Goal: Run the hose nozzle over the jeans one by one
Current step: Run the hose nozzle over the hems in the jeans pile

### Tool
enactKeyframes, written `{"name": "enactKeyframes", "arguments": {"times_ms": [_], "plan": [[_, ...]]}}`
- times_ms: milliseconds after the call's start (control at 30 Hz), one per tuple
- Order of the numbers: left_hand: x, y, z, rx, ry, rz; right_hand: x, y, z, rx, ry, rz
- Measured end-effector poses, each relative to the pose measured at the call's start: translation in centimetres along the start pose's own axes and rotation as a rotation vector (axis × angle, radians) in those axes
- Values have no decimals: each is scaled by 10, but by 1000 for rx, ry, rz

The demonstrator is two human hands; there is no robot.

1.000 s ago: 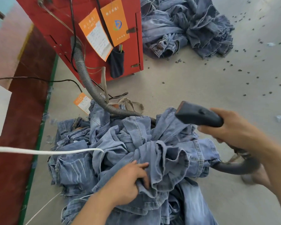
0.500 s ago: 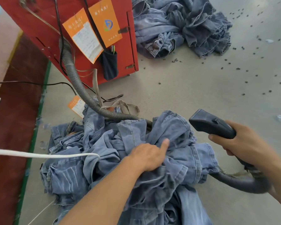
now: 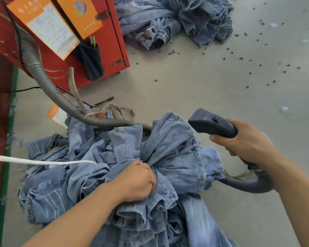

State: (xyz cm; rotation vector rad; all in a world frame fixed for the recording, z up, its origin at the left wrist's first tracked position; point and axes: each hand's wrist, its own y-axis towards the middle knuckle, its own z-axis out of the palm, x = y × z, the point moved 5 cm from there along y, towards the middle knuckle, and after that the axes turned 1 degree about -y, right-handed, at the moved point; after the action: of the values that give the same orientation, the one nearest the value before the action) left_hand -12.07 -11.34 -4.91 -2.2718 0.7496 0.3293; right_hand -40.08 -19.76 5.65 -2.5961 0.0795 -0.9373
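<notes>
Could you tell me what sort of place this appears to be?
Probably a garment finishing workshop: piles of jeans lie on a bare concrete floor, and a ribbed hose runs from a red machine carrying orange tags.

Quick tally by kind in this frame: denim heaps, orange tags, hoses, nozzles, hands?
Heaps of blue denim jeans: 2, near heap, far heap
Orange paper tags: 3, on the red cabinet, on the floor
Grey ribbed hose: 1
Dark grey plastic nozzle: 1
Hands: 2, left hand, right hand
Total: 9
</notes>
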Motion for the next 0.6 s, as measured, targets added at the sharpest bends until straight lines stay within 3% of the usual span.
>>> {"name": "enactKeyframes", "arguments": {"times_ms": [100, 167, 200, 267, 333, 400, 433, 500, 600], "plan": [[-6, 37, -20, 64, -45, -209, -10, -1, -4, -16, 50, 14], [-6, 58, -27, -66, -105, -535, -16, -1, -5, -29, 70, 20], [-8, 65, -26, -165, 9, -608, -20, -1, -7, -40, 81, 26], [-15, 66, -13, -382, 165, -648, -26, 1, -10, -56, 95, 38], [-20, 65, -1, -593, 154, -506, -32, 0, -10, -46, 115, 61], [-17, 74, -1, -641, -31, -382, -36, -1, -9, -37, 117, 81], [-13, 79, -6, -626, -217, -406, -36, -2, -8, -37, 117, 83], [-1, 91, -17, -606, -536, -537, -34, -5, -8, -53, 119, 86], [15, 100, -29, -519, -696, -702, -29, -9, -8, -67, 105, 83]]}}
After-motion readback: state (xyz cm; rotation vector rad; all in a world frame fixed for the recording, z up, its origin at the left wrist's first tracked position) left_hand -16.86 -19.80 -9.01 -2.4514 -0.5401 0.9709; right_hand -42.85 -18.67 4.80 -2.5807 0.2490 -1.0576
